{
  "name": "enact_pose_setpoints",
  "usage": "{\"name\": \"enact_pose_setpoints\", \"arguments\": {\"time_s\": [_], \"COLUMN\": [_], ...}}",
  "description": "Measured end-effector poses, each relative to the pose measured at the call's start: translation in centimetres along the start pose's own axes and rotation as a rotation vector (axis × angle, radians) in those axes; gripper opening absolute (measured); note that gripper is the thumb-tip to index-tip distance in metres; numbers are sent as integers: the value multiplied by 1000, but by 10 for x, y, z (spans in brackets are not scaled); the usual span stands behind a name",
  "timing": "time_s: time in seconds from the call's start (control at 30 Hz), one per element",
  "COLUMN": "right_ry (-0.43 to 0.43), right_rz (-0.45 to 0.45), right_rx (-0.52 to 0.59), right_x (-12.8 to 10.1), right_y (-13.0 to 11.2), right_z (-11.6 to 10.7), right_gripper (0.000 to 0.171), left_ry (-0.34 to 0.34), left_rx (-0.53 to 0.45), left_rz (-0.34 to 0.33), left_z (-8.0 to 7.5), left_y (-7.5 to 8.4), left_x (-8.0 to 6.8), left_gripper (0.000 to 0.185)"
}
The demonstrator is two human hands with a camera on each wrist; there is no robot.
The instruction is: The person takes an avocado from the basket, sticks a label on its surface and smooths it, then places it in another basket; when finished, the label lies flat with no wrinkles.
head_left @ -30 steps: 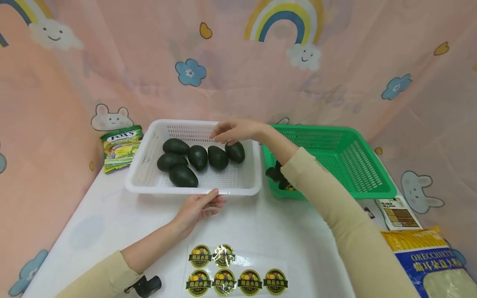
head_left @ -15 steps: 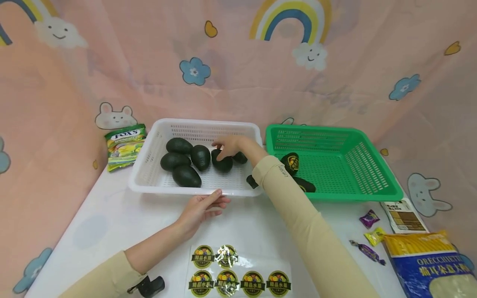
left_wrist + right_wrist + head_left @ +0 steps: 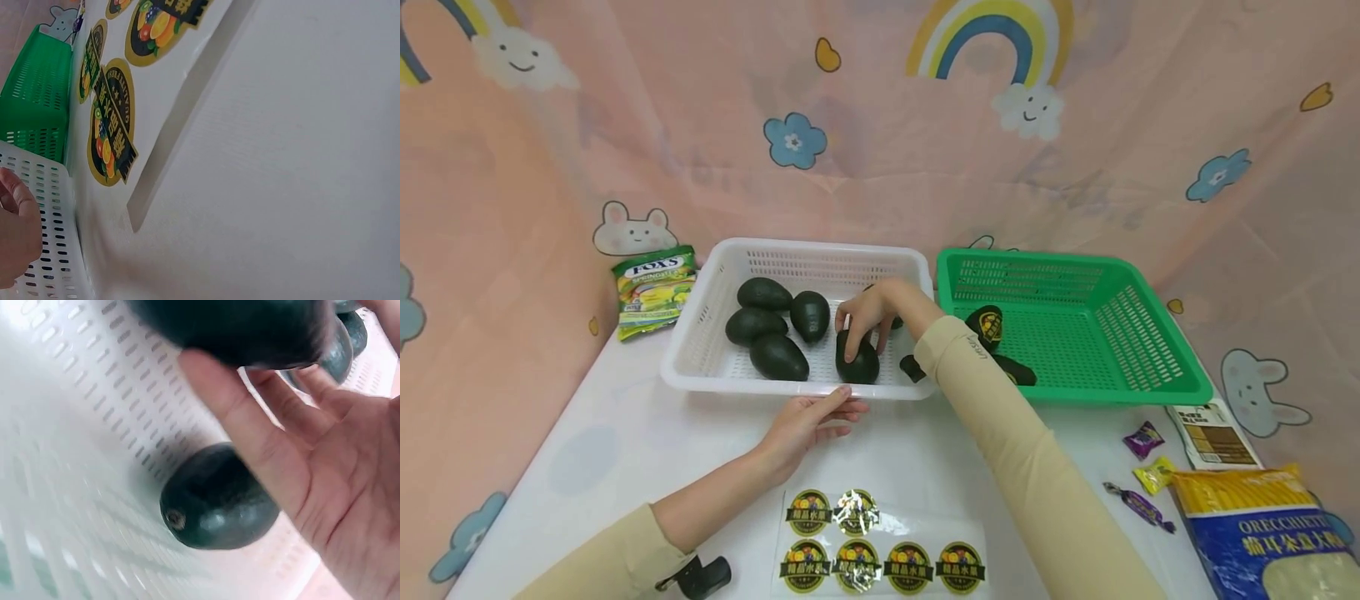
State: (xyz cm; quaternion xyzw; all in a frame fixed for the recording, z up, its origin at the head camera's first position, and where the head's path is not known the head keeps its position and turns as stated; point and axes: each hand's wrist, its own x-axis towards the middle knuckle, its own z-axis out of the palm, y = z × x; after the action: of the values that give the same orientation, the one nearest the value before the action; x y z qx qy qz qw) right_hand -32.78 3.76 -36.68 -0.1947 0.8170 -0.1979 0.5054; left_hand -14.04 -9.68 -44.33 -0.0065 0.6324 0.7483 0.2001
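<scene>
My right hand (image 3: 868, 315) reaches into the white plastic basket (image 3: 700, 385) and grips a dark green avocado (image 3: 859, 367) near the front wall. In the right wrist view, its thumb and fingertips lie against this avocado (image 3: 244, 328). Another avocado (image 3: 215, 500) rests below that hand, mostly covered by it in the head view. Several more avocados (image 3: 778, 358) lie in the left half of the basket. My left hand (image 3: 801, 429) is at the basket's front rim, thumb tip on the rim and fingers relaxed below it.
A green basket (image 3: 1075, 396) on the right holds avocados with round stickers. In front lies a clear sticker sheet (image 3: 880, 533). Wrapped candies (image 3: 1142, 504), a pasta bag (image 3: 1262, 525) and a white-brown packet (image 3: 1213, 437) sit at right; a green candy bag (image 3: 655, 292) stands at left.
My right hand has come down into the white basket, taken hold of an avocado and brought it towards the front rim. The left hand stays at the rim.
</scene>
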Motion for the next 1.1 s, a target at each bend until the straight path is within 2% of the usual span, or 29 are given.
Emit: {"name": "enact_pose_setpoints", "arguments": {"time_s": [0.13, 0.3, 0.5, 0.6, 0.7, 0.8, 0.87, 1.0, 1.1], "right_ry": [-86, -137, -164, -157, -117, -41, 19, 157, 290], "right_rz": [-45, -60, -11, -20, -89, -218, -313, -510, -600], "right_rx": [17, 41, -28, -76, -171, -300, -344, -312, -255], "right_x": [4, 9, 7, 1, -13, -35, -53, -88, -112], "right_y": [3, 8, 5, 0, -6, -9, -7, 10, 31], "right_z": [3, 5, 9, 9, 4, -2, -5, -1, 15], "right_gripper": [63, 54, 68, 72, 69, 65, 62, 57, 55], "left_ry": [-11, -16, -13, -20, -36, -42, -42, -43, -44], "left_rx": [13, 21, 32, 33, 28, 23, 21, 21, 25], "left_rz": [-4, 2, 8, 13, 19, 24, 26, 32, 41], "left_z": [0, 0, -1, -2, -3, -4, -4, -4, -4], "left_y": [0, 0, -1, -1, -1, 0, 0, 0, -1], "left_x": [0, 0, 1, 1, 2, 2, 2, 2, 1], "left_gripper": [48, 48, 53, 50, 46, 43, 42, 41, 41]}}
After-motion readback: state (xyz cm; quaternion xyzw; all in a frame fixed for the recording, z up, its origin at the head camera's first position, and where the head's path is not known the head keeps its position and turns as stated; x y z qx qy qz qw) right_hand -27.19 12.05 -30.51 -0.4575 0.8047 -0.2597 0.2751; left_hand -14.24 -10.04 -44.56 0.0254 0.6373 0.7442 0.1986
